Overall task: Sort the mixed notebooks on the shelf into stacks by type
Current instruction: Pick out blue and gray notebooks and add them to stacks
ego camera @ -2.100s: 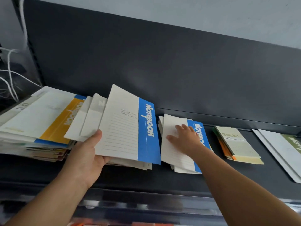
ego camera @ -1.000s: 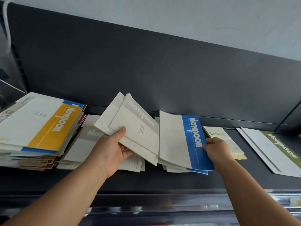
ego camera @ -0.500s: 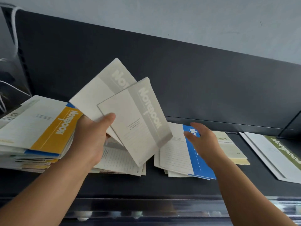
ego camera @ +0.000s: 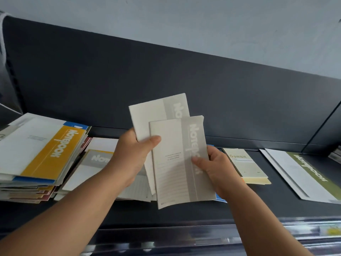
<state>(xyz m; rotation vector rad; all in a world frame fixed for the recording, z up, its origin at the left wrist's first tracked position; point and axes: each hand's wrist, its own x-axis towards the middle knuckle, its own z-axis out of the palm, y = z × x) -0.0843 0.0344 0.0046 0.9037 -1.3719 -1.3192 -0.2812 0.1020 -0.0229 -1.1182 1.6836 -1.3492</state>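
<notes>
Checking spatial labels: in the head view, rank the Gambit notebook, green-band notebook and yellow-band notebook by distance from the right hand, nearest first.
1. Gambit notebook: just right of the right hand, flat on the shelf.
2. Green-band notebook: farther right, near the shelf's right end.
3. Yellow-band notebook: far left, atop the tall mixed pile, beyond the left hand.

At frame centre, two pale cream paper notebooks (ego camera: 181,159) carry grey bands with white lettering. Left of the frame, a white notebook with a yellow band (ego camera: 46,150) tops a stack. At right lies a white, olive-banded notebook (ego camera: 304,174) on the dark charcoal shelf (ego camera: 276,202).
</notes>
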